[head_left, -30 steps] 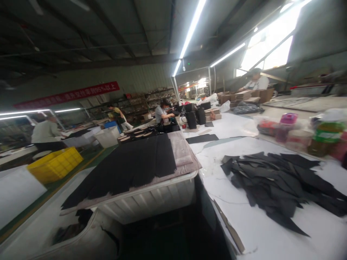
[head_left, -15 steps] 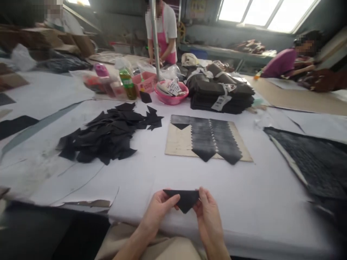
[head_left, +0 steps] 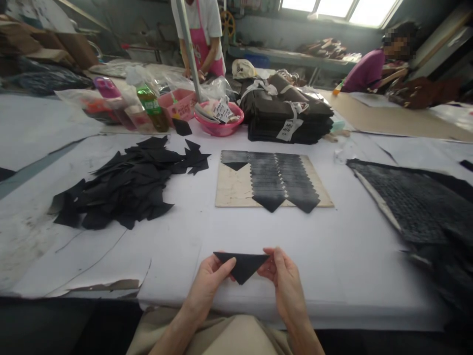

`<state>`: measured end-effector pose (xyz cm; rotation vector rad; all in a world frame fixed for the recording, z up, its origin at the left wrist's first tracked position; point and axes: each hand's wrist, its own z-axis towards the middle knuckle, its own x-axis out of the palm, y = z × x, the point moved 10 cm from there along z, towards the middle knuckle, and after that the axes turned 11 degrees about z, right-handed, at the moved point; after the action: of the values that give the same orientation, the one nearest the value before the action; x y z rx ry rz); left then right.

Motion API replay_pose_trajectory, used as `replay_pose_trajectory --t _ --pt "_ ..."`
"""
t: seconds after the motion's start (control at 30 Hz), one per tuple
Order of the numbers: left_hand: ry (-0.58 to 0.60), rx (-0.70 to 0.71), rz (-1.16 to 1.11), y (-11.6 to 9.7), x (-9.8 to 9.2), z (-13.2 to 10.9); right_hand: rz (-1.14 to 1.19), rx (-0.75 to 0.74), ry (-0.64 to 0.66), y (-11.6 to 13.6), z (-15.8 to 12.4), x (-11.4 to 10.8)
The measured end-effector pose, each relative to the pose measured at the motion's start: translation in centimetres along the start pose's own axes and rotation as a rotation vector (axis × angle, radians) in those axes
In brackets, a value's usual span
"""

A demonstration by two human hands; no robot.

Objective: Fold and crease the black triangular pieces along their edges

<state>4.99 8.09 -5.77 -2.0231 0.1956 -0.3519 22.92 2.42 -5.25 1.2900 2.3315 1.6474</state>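
Observation:
A black triangular piece of thin sheet material [head_left: 244,266], perhaps leather, is held above the near edge of the white table, its point facing me. My left hand [head_left: 207,282] pinches it near the left corner, thumb on top. At the opposite corner, the thumb and fingertips of my right hand [head_left: 286,277] close on the tip. Beyond my hands lies a beige board [head_left: 233,191] bearing overlapping rows of black pieces [head_left: 265,177], with a lone black triangle [head_left: 236,166] at its left. A loose heap of black pieces [head_left: 129,182] spreads to the left of the board.
Behind the board stand a pink bowl [head_left: 219,129], a pink basket [head_left: 181,104], a bottle [head_left: 152,108] and a tied dark stack [head_left: 290,123]. Black textured material [head_left: 410,202] covers the right side. Two co-workers, in a pink apron [head_left: 200,47] and a purple top [head_left: 364,71], are farther back.
My view has turned slightly, so the table's things appear shifted left. Both hands still hold the black piece; more of its right side shows, with my right fingers now out at the corner tip.

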Motion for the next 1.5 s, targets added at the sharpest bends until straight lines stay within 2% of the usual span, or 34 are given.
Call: replay_pose_trajectory --t 0.23,0.37,0.63,0.77,0.87,1.03,1.3,1.5 --pt "-0.005 0.044 0.089 -0.4 -0.1 0.0 -0.365 -0.024 0.141 1.2 0.4 1.8" --pt "-0.022 0.076 0.103 -0.9 -0.1 -0.1 -0.456 -0.034 0.209 1.3 0.3 2.6" --pt "0.000 0.116 0.068 -1.2 0.1 -0.1 -0.506 -0.096 0.232 1.3 0.0 3.1" --pt "0.065 0.045 0.064 -0.7 0.9 -0.1 -0.489 -0.115 0.228 1.4 -0.3 3.6" --pt "0.029 0.008 0.127 -0.5 0.6 -0.2 -0.465 -0.085 0.236 1.0 -0.6 3.9" --pt "0.022 0.058 0.147 -1.5 0.8 -0.6 -0.442 0.016 0.313 0.2 -1.0 4.4" --pt "-0.005 0.035 0.084 -1.2 0.5 -0.6 -0.510 0.036 0.308 1.2 -0.5 3.1" --pt "-0.068 0.039 0.016 -1.4 -0.8 -0.1 -0.469 -0.002 0.196 2.5 0.6 -0.3"
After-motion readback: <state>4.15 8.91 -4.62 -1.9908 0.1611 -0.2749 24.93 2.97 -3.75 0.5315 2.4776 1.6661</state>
